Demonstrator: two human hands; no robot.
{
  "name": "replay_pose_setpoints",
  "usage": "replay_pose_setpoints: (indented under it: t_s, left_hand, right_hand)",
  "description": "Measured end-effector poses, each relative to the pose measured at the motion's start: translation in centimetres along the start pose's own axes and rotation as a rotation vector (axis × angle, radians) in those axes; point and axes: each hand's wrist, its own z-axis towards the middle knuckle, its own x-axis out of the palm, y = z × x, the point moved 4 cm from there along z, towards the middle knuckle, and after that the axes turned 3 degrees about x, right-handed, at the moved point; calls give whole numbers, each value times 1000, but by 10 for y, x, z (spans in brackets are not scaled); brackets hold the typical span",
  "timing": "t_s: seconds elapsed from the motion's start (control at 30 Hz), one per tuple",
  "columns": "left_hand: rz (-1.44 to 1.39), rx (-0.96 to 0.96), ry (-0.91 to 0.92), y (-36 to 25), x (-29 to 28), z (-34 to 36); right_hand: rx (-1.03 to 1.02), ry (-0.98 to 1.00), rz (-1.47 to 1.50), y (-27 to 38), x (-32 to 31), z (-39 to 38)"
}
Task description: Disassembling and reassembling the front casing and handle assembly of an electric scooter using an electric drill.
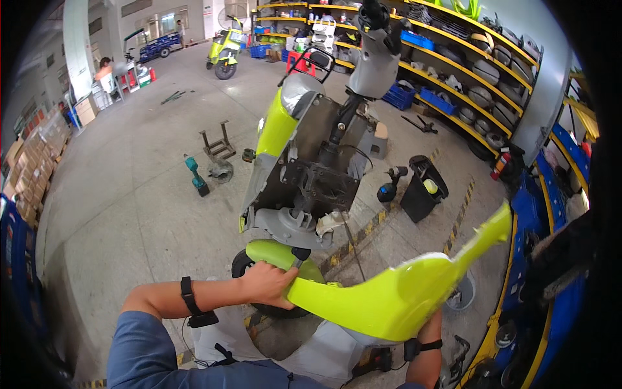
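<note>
A lime-green plastic body panel (369, 305), broad at one end with a long narrow strip rising to the right, lies across the front of me. My left hand (267, 284) is closed on its left tip, just above the scooter's green front fender (275, 251). The panel hides my right hand; only the right forearm (429, 334) shows below its wide part. Beyond stands the partly stripped electric scooter (304, 162), its front frame and steering column bare. A green side panel (271, 126) is still on it.
To the left on the floor are a teal cordless drill (196, 175) and a metal bracket (218, 141). At right stand a black bin (424, 189) and another power tool (391, 185). Shelves of parts (466, 81) line the back right; stacked boxes (39, 159) stand far left.
</note>
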Motion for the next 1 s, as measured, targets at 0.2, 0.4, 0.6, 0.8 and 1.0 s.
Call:
replay_pose_setpoints:
  t_s: [0.2, 0.4, 0.6, 0.8, 1.0]
  left_hand:
    - [-248, -94, 258, 10, 6, 58]
    - [-2180, -660, 218, -51, 20, 122]
    - [-2324, -932, -301, -63, 15, 75]
    - [-1551, -744, 250, -61, 27, -10]
    - [-908, -284, 120, 13, -31, 56]
  right_hand:
    - [-54, -586, -483, 71, 68, -122]
    - [-114, -711, -49, 86, 74, -162]
    - [-93, -669, -34, 71, 37, -192]
    - [17, -638, 0, 71, 53, -173]
    - [-69, -584, 43, 103, 8, -106]
